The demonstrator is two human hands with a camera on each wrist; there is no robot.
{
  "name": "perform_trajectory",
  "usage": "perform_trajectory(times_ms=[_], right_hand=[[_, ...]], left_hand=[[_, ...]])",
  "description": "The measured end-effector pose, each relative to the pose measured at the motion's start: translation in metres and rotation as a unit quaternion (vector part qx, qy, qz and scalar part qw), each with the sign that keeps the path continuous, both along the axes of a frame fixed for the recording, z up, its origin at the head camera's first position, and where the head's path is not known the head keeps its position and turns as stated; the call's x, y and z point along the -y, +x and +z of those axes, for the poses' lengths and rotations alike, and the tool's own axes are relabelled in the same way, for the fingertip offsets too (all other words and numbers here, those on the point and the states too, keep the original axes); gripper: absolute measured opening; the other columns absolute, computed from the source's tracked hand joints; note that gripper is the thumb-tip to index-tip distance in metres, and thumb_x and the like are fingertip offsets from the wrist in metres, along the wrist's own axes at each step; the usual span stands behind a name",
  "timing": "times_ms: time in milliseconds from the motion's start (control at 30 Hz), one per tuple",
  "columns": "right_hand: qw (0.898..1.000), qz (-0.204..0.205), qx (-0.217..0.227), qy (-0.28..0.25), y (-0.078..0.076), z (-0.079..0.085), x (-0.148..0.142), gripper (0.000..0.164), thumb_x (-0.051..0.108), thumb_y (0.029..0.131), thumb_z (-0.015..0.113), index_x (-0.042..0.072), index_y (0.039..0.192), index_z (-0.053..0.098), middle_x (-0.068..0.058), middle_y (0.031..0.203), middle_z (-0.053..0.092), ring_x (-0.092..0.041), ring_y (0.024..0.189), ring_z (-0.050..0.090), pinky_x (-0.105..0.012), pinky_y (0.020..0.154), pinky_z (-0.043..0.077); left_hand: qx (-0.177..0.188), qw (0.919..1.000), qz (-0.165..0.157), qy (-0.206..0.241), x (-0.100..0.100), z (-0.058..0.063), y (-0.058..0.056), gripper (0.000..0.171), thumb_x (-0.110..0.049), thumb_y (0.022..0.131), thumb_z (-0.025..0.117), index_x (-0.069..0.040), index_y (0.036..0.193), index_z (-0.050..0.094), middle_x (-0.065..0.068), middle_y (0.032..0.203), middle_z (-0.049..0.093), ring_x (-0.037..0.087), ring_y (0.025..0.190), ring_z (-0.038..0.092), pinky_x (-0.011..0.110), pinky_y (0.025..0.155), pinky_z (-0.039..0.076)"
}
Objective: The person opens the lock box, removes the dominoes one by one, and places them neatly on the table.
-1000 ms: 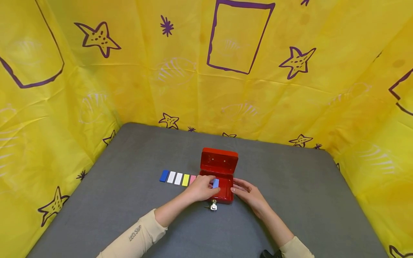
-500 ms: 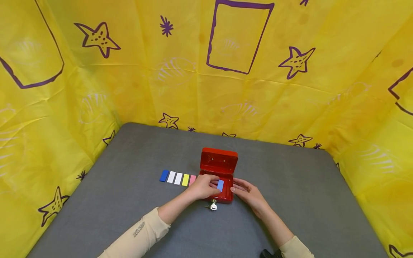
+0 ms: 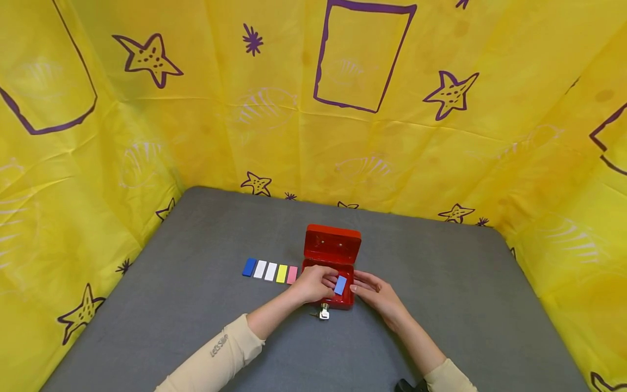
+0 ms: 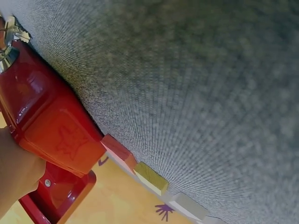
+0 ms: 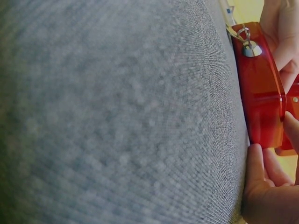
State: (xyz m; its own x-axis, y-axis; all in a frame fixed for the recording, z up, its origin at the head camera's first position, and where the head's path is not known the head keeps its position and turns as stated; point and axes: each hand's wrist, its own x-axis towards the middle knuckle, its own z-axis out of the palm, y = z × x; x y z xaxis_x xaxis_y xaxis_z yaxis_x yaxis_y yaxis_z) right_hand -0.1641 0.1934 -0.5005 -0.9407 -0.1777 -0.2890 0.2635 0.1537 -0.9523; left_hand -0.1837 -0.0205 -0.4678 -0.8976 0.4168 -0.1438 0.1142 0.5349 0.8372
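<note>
A small red cash box [image 3: 345, 302] stands with its lid [image 3: 333, 245] raised, and keys [image 3: 324, 314] hang from its front lock. My left hand [image 3: 314, 283] reaches over its left side; the thumb and fingertips hold a light blue rectangular block [image 3: 340, 285] inside at the right. Against the box's right side rests my right hand [image 3: 379, 294], its fingers fairly straight and the thumb at the rim. The right wrist view has those fingers [image 5: 256, 161] touching the outer wall. The box interior is partly hidden by the left hand.
A row of flat blocks lies left of the box: dark blue [image 3: 249, 267], two white ones [image 3: 260, 269], yellow [image 3: 281, 273] and pink [image 3: 292, 275]. The grey tabletop [image 3: 220, 228] is bounded by yellow patterned cloth [image 3: 206, 109]. A black object [image 3: 409, 386] shows at the bottom edge.
My left hand has shifted right inside the box, carrying the light blue block toward the right wall. The pink block shows more fully now. My right hand stays against the box.
</note>
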Motion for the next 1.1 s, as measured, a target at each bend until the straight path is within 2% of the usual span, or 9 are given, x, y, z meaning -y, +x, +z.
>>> perform_trajectory(times_ms=[200, 700, 933, 1100], right_hand=[[1.0, -0.002, 0.005, 0.0, 0.001, 0.002, 0.002, 0.058, 0.027, 0.087, 0.073, 0.009, 0.139, 0.053, -0.013, 0.135, 0.058, -0.027, 0.122, 0.056, -0.039, 0.098, 0.048], [1.0, -0.002, 0.008, -0.005, 0.001, 0.0, 0.002, 0.058, 0.027, 0.088, 0.073, 0.009, 0.139, 0.053, -0.013, 0.134, 0.058, -0.026, 0.122, 0.057, -0.037, 0.098, 0.048], [1.0, 0.003, 0.003, -0.022, -0.001, -0.003, 0.0, 0.057, 0.023, 0.088, 0.073, 0.006, 0.139, 0.052, -0.014, 0.134, 0.058, -0.025, 0.121, 0.057, -0.033, 0.097, 0.049], [1.0, 0.002, 0.001, -0.016, -0.001, -0.004, -0.001, 0.058, 0.026, 0.087, 0.074, 0.008, 0.138, 0.053, -0.013, 0.132, 0.06, -0.024, 0.121, 0.058, -0.034, 0.095, 0.05]], left_hand=[[0.0, 1.0, 0.002, 0.0, -0.002, -0.001, 0.0, 0.047, -0.005, 0.078, 0.078, 0.003, 0.123, 0.064, 0.011, 0.102, 0.07, 0.021, 0.087, 0.067, 0.039, 0.085, 0.056], [-0.052, 0.998, -0.026, -0.026, -0.008, -0.004, -0.004, 0.048, -0.008, 0.077, 0.081, 0.003, 0.121, 0.065, 0.008, 0.094, 0.067, 0.015, 0.08, 0.059, 0.027, 0.075, 0.054], [-0.061, 0.9964, -0.035, -0.046, -0.01, -0.005, -0.006, 0.05, -0.01, 0.075, 0.083, -0.001, 0.121, 0.066, 0.004, 0.092, 0.064, 0.013, 0.081, 0.056, 0.023, 0.073, 0.051], [-0.066, 0.9956, -0.04, -0.054, -0.011, -0.005, -0.008, 0.048, -0.01, 0.074, 0.083, -0.002, 0.12, 0.068, 0.004, 0.09, 0.064, 0.014, 0.081, 0.055, 0.023, 0.072, 0.05]])
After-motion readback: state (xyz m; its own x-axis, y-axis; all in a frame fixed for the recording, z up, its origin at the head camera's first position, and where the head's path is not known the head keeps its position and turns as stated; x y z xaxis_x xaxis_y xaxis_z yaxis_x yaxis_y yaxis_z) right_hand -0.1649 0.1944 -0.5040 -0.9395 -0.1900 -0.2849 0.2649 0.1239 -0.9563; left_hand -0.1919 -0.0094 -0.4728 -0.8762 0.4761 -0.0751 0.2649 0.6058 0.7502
